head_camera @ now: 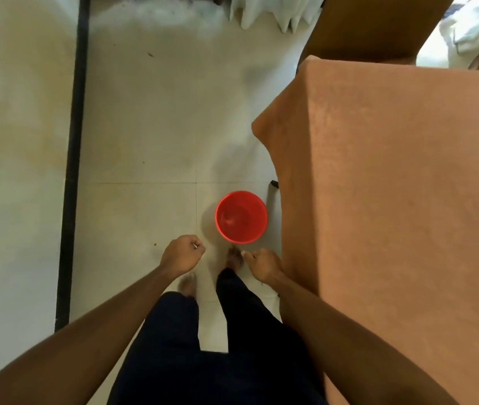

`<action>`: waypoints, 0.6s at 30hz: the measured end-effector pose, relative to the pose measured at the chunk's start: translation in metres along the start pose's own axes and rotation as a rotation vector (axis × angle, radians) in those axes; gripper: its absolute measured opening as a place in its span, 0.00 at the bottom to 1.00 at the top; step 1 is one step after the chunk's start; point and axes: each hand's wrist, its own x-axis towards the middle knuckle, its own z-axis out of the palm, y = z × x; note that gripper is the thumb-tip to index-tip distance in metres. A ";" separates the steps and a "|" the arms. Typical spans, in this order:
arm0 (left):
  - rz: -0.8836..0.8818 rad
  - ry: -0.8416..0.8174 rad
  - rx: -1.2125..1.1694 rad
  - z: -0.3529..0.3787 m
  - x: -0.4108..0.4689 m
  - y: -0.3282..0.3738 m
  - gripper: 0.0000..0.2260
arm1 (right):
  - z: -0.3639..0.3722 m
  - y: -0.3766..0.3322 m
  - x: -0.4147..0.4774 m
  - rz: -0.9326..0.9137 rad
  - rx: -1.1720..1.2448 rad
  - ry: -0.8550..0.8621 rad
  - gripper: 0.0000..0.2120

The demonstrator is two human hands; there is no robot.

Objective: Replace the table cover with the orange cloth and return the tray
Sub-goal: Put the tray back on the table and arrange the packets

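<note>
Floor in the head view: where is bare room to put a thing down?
Free: the floor between the black bar and the orange cloth, from the red bucket up to the white curtain. The cloth top is bare too. Crowded: the gap between bucket and cloth.

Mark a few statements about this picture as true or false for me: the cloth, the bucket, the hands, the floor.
1. An orange cloth is draped over the table on the right, hanging down its side. True.
2. The red bucket stands on top of the table. False: it stands on the floor, beside the table.
3. The left hand carries a tray. False: no tray is in view, and neither this hand nor the right hand has anything in its grip.
4. The person stands on bare feet on pale tiles. True.
</note>
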 end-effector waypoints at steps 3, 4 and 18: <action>-0.033 -0.055 -0.017 0.010 0.050 0.004 0.07 | 0.001 -0.001 0.050 0.104 0.110 0.037 0.24; -0.036 -0.072 -0.032 0.015 0.067 0.000 0.08 | 0.003 -0.001 0.066 0.133 0.149 0.049 0.24; -0.043 -0.154 -0.179 0.136 0.346 -0.061 0.30 | 0.079 0.035 0.370 0.393 0.463 0.057 0.15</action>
